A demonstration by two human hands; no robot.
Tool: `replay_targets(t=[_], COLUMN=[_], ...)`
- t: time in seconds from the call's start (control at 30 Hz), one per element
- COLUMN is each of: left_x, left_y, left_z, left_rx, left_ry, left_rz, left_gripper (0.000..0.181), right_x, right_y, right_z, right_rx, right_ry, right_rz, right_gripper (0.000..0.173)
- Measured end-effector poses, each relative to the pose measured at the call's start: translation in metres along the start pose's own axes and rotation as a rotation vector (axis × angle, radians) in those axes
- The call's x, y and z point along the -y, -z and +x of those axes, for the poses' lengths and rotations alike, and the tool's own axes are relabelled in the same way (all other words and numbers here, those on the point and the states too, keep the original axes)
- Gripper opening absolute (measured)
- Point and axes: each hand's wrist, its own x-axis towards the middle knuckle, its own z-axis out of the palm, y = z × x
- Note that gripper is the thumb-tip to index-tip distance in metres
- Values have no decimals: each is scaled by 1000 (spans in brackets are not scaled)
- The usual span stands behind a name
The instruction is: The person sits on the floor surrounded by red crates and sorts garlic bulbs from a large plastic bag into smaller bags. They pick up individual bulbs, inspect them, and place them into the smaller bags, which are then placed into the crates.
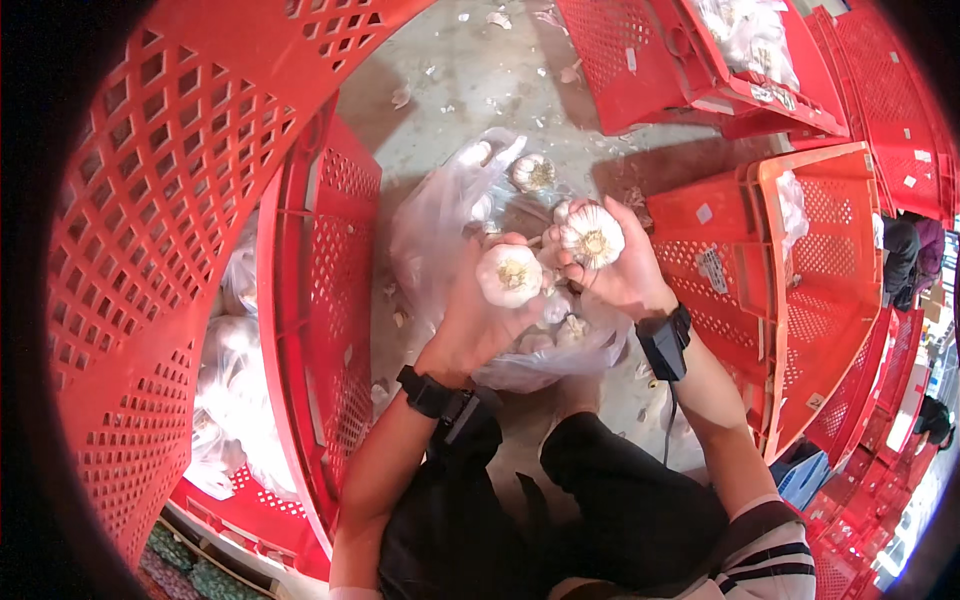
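Note:
In my left hand (pixel 480 326) rests a white garlic bulb (pixel 510 276), its root end turned up toward me. My right hand (pixel 634 274) grips a second garlic bulb (pixel 592 236), also root end up, a little higher and to the right. Both hands are over an open clear plastic bag (pixel 435 217) on the floor. Inside it are several more bulbs, among them one (pixel 534 173) near the far rim and one (pixel 572 330) near the front. My hands and the two bulbs hide part of the bag's contents.
Red perforated crates stand close on the left (pixel 341 247) and right (pixel 712 247). The left crate holds filled plastic bags (pixel 240 390); so does the far right crate (pixel 637 60), with a bag (pixel 750 37). Garlic skins litter the concrete floor (pixel 465 67). Another person (pixel 911 251) is at the right edge.

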Motion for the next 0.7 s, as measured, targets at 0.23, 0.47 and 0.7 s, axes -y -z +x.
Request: replay_targets(t=[0.23, 0.47, 0.7], left_x=[11, 11, 24], left_y=[13, 15, 15], left_z=[-5, -8, -16], left_rx=[207, 396, 343], left_ry=[127, 348, 488], left_rz=[-187, -351, -321], left_gripper=[45, 57, 51], right_x=[-8, -11, -14], right_y=[16, 25, -61], right_z=[-9, -23, -54], right_rx=[-176, -263, 269], right_ry=[741, 297, 324], right_rz=[-1705, -2170, -1314], right_gripper=[29, 47, 44])
